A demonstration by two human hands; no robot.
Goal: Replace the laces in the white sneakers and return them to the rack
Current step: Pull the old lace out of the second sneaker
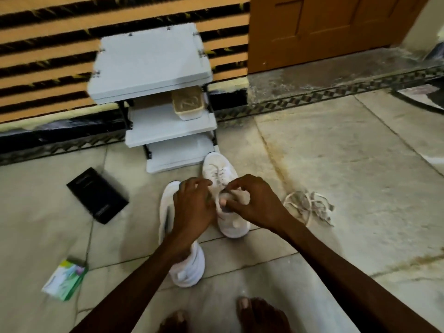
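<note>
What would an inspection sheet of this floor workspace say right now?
Surface: pale tiled stone floor, stained.
Job's things: white laced sneaker in hand; second white sneaker beside it, partly under the left forearm; white three-shelf rack behind.
Clutter: tangled dirty white laces; flat black box; green-and-white packet; tan tub on the rack's middle shelf.
Grippers: right hand pinches the laced sneaker's tongue area; left hand curled at its lacing, grip unclear.
Cables: nothing seen.
Surroundings: orange-and-black striped wall; brown wooden door; bare feet.
</note>
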